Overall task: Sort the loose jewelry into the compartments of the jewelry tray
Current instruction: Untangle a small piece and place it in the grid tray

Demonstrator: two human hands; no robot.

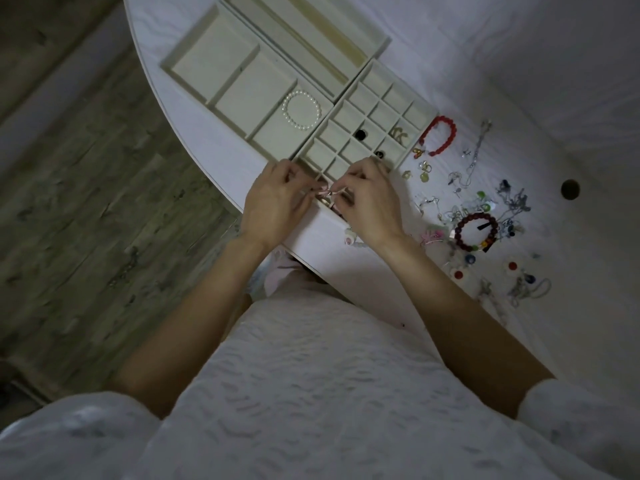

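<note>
Both the left hand (277, 199) and the right hand (367, 199) pinch one small pale piece of jewelry (327, 194) between fingertips, just above the grid tray's (424, 114) near corner, whose small compartments lie directly ahead.

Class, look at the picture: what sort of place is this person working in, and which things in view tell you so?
Probably a room at home. A round white table stands on wood-look flooring, holding cream jewelry trays and loose jewelry. Both hands pinch a small piece.
</note>
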